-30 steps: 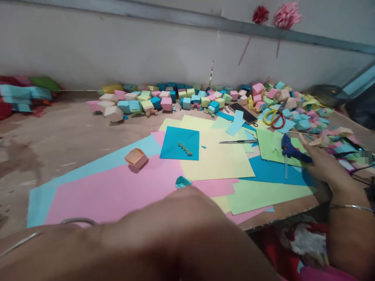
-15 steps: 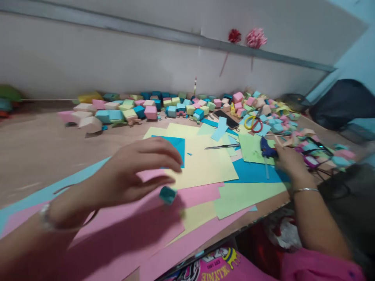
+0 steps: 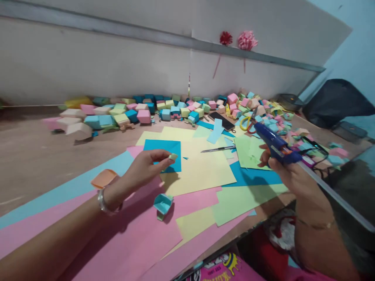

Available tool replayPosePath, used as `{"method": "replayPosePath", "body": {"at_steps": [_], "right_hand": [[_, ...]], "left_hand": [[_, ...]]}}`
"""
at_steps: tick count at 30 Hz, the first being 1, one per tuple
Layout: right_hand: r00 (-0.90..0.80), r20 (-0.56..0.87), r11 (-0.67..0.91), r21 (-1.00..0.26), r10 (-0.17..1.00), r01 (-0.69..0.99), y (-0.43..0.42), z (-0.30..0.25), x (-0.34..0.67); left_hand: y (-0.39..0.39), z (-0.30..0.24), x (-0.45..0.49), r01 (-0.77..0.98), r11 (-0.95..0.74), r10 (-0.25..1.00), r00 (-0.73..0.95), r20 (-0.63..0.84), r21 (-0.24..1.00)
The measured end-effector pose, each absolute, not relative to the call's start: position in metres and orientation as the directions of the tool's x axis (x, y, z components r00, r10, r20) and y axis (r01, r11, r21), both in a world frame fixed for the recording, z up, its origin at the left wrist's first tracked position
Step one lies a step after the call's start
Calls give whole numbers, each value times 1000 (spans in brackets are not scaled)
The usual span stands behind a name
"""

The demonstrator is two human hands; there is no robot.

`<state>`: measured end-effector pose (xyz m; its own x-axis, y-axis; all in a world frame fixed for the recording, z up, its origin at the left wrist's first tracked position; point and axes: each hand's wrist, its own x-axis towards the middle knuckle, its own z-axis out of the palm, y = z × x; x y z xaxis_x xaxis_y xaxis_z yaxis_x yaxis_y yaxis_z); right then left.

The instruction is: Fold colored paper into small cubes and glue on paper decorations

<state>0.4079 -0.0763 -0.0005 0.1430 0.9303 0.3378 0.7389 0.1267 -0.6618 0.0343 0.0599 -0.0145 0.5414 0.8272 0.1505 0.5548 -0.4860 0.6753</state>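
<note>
My left hand [image 3: 148, 168] pinches a small pale green folded paper piece [image 3: 173, 157] between thumb and fingertips, above a dark blue paper square [image 3: 149, 146]. In my right hand [image 3: 288, 177] is a blue hot glue gun [image 3: 271, 142], raised off the table with its nozzle pointing up and left. A long clear glue stick [image 3: 336, 195] sticks out of its back. Below my left hand, a small open teal paper box [image 3: 163, 203] rests on pink paper [image 3: 129, 230], a green piece at its lower edge. An orange paper piece [image 3: 104, 178] lies beside my left wrist.
Many small coloured paper boxes [image 3: 143, 116] line the wall side of the table. A craft knife [image 3: 218, 149] lies on cream paper [image 3: 202, 171]. Scissors [image 3: 247, 124] and a phone [image 3: 222, 121] lie farther back. Paper scraps and eyeglasses [image 3: 318, 150] are at the right.
My right hand has lifted the glue gun from the green paper. My left hand, earlier with fingers apart near the teal box, now pinches the green piece. The orange piece has come into view.
</note>
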Motion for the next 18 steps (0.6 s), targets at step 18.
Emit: {"method": "replayPosePath", "body": {"at_steps": [18], "right_hand": [[-262,235,341,-793,936,505,-90,-11,283]], "left_hand": [[18,-4,49,561,-473,847,503,174,679]]}}
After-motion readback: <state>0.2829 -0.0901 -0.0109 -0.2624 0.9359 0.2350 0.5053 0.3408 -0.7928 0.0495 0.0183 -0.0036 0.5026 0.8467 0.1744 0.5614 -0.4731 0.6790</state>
